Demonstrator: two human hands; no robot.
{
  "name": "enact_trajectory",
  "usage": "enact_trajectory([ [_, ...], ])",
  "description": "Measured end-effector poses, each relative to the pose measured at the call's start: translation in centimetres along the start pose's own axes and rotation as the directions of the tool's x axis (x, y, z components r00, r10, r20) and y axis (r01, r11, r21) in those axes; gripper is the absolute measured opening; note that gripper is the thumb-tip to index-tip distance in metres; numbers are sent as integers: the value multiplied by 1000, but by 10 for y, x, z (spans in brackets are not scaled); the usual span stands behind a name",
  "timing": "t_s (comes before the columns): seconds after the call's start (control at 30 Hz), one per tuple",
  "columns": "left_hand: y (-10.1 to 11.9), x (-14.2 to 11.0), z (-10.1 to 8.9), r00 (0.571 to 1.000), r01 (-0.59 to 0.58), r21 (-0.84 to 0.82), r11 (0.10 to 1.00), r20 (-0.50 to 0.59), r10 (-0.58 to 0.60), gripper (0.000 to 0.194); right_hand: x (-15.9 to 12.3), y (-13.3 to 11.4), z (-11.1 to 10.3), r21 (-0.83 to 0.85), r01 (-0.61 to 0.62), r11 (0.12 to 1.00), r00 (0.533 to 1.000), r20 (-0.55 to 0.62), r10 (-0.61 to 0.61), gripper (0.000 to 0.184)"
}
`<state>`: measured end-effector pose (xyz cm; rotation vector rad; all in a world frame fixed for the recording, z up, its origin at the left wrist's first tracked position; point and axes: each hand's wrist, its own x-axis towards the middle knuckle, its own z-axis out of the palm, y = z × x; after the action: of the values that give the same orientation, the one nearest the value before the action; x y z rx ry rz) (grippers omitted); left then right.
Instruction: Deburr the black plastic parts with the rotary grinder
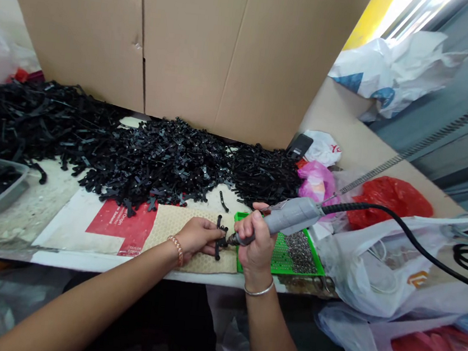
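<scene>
1. The left hand (201, 236) pinches a black piece (218, 241) by its fingers.
2. The right hand (256, 237) is wrapped around a grey power tool (292, 219), tip pointing at that piece.
3. Beside the right hand: green tray (279, 255).
4. Beyond the left hand: black heap (172, 160).

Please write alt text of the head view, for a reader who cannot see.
A person's right hand points a grey corded tool at a small black part held in the left hand over a beige mat. Behind lie piles of black parts; at right, a green tray holds small metallic pieces.
</scene>
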<state>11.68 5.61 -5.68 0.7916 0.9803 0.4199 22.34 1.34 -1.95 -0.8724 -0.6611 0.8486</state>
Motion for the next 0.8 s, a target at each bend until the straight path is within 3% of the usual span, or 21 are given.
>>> enact_trajectory([
  [0.8, -6, 4, -2, 999, -43, 22, 999, 9, 43, 26, -5, 3, 3, -57, 16, 998, 998, 56, -13, 22],
])
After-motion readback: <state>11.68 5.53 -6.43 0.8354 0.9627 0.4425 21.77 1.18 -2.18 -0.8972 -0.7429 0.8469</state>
